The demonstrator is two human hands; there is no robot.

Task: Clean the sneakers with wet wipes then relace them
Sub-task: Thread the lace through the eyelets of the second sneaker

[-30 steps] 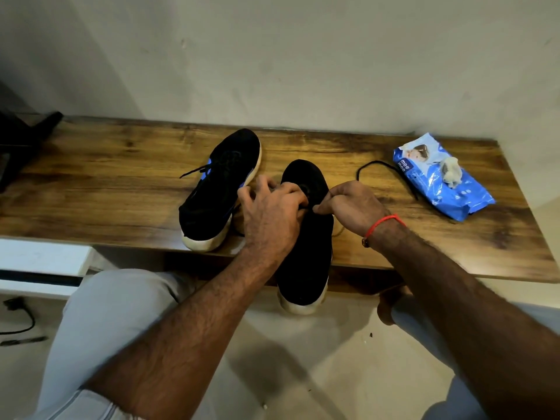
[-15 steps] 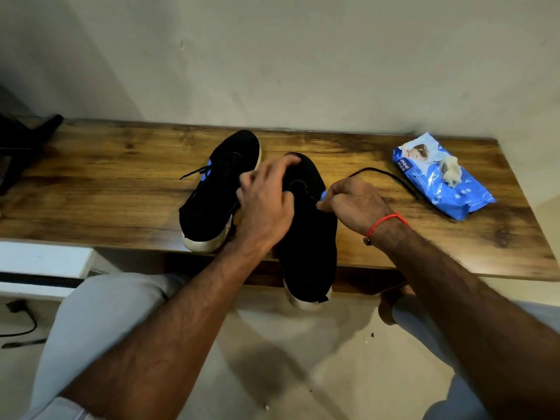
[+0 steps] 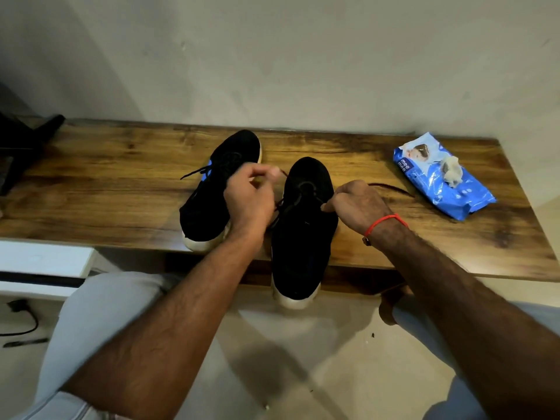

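Observation:
Two black sneakers with white soles lie on the wooden table. The left sneaker has a black lace threaded in it. The right sneaker hangs over the table's front edge. My left hand pinches one end of the black lace beside that shoe's left side. My right hand pinches the other part of the lace at the shoe's right side, and the loose end trails to the right on the table.
A blue wet-wipes pack with a crumpled used wipe on top lies at the right. A dark object sits at the table's left end. My knees in light trousers are below the table edge.
My left hand has lifted off the shoe's top and now pulls a lace end up to the left. The right sneaker has shifted slightly toward me; my right hand stays at its side.

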